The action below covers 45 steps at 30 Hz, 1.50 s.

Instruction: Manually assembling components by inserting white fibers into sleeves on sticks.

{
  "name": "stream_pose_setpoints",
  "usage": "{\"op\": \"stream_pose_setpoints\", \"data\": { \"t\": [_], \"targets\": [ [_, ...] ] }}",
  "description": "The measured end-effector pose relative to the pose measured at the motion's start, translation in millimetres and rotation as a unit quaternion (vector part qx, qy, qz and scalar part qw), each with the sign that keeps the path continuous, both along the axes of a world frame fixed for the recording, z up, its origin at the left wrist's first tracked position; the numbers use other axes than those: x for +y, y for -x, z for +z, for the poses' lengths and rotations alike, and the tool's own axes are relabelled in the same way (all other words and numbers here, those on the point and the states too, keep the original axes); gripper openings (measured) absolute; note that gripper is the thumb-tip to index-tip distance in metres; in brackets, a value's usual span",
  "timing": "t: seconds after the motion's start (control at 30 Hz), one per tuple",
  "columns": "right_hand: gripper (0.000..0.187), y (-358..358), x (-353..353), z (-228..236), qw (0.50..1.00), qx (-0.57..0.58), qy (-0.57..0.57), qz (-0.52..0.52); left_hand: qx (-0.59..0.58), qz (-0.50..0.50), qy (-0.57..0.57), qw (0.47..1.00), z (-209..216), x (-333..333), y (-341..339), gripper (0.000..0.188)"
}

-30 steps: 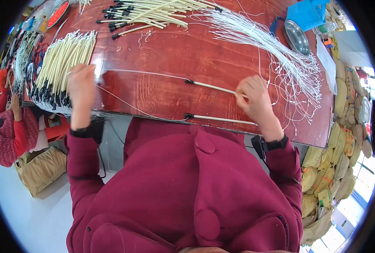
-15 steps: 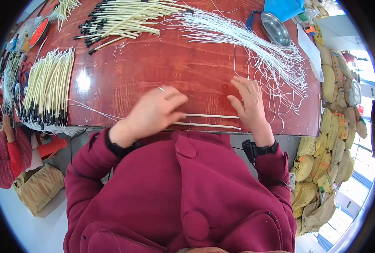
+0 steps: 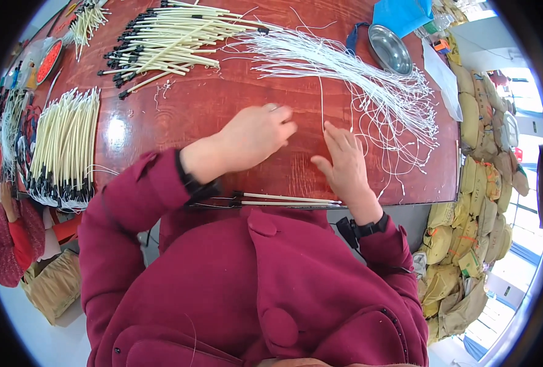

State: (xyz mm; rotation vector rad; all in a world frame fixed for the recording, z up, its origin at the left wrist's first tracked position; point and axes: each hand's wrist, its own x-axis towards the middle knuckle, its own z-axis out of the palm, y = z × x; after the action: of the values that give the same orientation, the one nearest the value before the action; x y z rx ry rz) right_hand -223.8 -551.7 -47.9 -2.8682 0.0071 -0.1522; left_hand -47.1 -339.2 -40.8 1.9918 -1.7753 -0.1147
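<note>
My left hand (image 3: 253, 137) hovers over the red table, its fingers loosely bent and apart, with nothing visible in them. My right hand (image 3: 346, 164) is open, thumb spread and fingers stretched toward the white cords (image 3: 338, 61). One loose white cord (image 3: 321, 101) hangs out of that bundle down to its fingertips; whether they touch is unclear. Between me and my hands, two pale thin rods (image 3: 289, 199) with dark left ends lie along the table's near edge. Thin pale cords run from their dark ends.
A pile of pale rods with black ends (image 3: 167, 40) lies at the far left, and a neat row of similar rods (image 3: 66, 140) at the near left. A metal bowl (image 3: 390, 49) and blue bag (image 3: 403, 15) stand far right. Stacked sacks (image 3: 479, 196) are beyond the table.
My left hand has moved up and right, away from the two rods at the near edge. My right hand has shifted slightly, still open. The view has tilted a little.
</note>
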Motion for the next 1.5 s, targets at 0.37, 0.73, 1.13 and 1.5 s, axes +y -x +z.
{"op": "stream_pose_setpoints", "data": {
  "t": [0.37,0.73,1.13,1.5],
  "targets": [
    [0.097,31,2,2,0.999,0.025,-0.011,0.043,-0.035,-0.061,-0.064,0.995,-24,-90,-20,0.016],
    [0.097,29,0,-1,0.999,0.021,-0.008,0.046,0.066,0.091,0.071,0.991,-31,5,-15,0.014],
    [0.096,-8,-8,-2,0.997,0.044,0.038,0.050,0.315,0.394,0.048,0.862,-23,95,-5,0.023],
    [0.098,-13,-6,-1,0.996,0.030,0.020,0.079,-0.019,0.409,0.053,0.911,18,94,-84,0.023]
  ]
}}
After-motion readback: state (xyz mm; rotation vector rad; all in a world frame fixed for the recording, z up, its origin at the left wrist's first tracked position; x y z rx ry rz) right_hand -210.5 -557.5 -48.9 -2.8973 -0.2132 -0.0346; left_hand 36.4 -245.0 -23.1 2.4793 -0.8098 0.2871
